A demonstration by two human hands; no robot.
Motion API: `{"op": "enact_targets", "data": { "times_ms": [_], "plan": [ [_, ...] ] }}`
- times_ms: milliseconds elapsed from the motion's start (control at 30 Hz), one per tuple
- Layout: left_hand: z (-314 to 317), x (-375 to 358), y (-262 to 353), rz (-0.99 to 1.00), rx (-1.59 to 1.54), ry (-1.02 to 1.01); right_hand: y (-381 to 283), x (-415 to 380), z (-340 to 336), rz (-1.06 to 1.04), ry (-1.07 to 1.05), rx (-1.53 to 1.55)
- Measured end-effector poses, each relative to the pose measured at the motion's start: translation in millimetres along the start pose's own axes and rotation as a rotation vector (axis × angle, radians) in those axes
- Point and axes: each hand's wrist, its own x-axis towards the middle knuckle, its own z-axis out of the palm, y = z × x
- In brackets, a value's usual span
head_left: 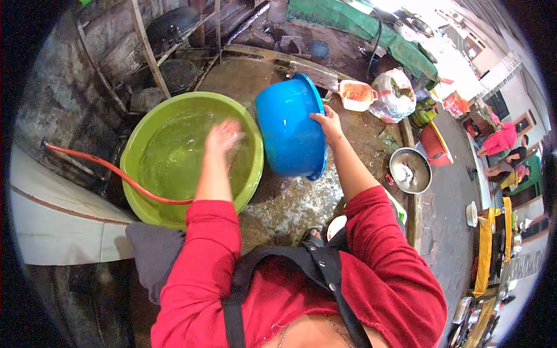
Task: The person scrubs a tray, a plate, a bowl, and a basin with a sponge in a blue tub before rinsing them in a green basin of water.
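A large green basin [250,116] holds clear water, and an orange hose [125,177] runs over its near side into it. Over this water is my left hand [223,136], its fingers smeared by motion. Beside the green basin, a blue basin [290,127] stands tipped on its side, outer wall toward me and mouth facing right. My right hand [329,124] grips its rim, thumb against the outer wall.
Wet, foamy ground [290,206] lies below the blue basin. To the right are a metal bowl [410,170], an orange-lined white basket [357,94], a stuffed plastic bag [394,95] and a red tub [435,144]. People [502,139] are at the far right.
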Motion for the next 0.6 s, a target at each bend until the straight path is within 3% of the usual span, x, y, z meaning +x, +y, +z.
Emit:
{"op": "enact_targets", "data": {
  "times_ms": [67, 100, 167, 233, 300, 333, 367, 400, 433, 467, 533, 600],
  "plan": [
    [67, 16, -12, -0.078, -0.061, -0.340, -21, -14, 13, 0.091, 0.001, 0.104],
    [98, 13, -13, -0.146, -0.023, -0.636, -15, -16, 18, 0.095, -0.001, 0.104],
    [135, 7, -12, -0.210, 0.018, -0.638, 6, -10, 25, 0.055, 0.022, -0.021],
    [151, -7, -3, -0.069, 0.321, -0.393, 17, -2, 26, 0.031, 0.029, -0.085],
    [102, 16, 14, 0.167, 0.568, -0.263, 23, -2, 26, -0.050, 0.091, 0.072],
    [87, 6, 20, 0.328, 0.684, 0.120, 22, -1, 22, -0.036, 0.109, 0.077],
    [56, 4, 29, 0.540, 0.896, 0.378, 19, -3, 20, -0.025, 0.107, 0.072],
    [-4, 31, 28, 0.882, 0.966, 0.497, 13, -4, 19, -0.016, 0.163, 0.098],
    [-53, 47, 38, 0.841, 1.208, 0.848, 10, -3, 17, -0.011, 0.222, 0.125],
    [-115, 65, 38, 0.837, 1.176, 0.947, 15, 2, 13, -0.042, 0.261, 0.159],
    [-83, -9, 29, 0.434, 0.856, 1.210, 33, 15, 1, -0.078, 0.297, 0.203],
    [-154, 70, -5, 0.436, 0.177, 0.652, 29, 15, 2, -0.085, 0.362, 0.304]
  ]
}}
